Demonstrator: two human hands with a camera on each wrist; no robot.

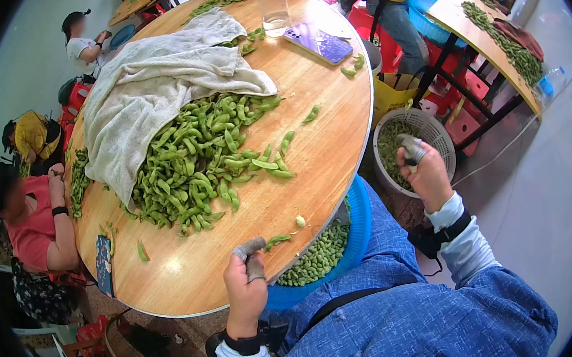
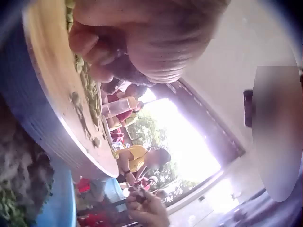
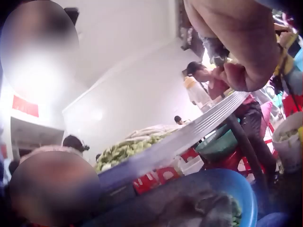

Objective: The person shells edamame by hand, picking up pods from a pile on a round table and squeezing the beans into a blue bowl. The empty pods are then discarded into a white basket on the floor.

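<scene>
My left hand point(image 1: 246, 294) is at the near edge of the round wooden table point(image 1: 313, 169), fingers curled and grey covers on thumb and finger. Just past its fingertips lie a green soybean pod point(image 1: 278, 240) and a pale bean point(image 1: 300, 222). Nothing shows in its grip. Out to the right, my right hand point(image 1: 430, 177) hovers over a white plastic basket point(image 1: 442, 137) of green pods or hulls, fingers bent and grey-covered. I cannot tell whether it pinches something. A blue basin point(image 1: 362, 223) beneath the table edge holds green shelled beans point(image 1: 318, 256).
A heap of soybean pods point(image 1: 185, 164) lies partly under a grey-white towel point(image 1: 159, 77). A purple phone point(image 1: 319, 42), a clear bottle point(image 1: 273, 7) and a dark patterned phone point(image 1: 104, 266) are on the table. Other people sit around; another table point(image 1: 492, 35) bears pods.
</scene>
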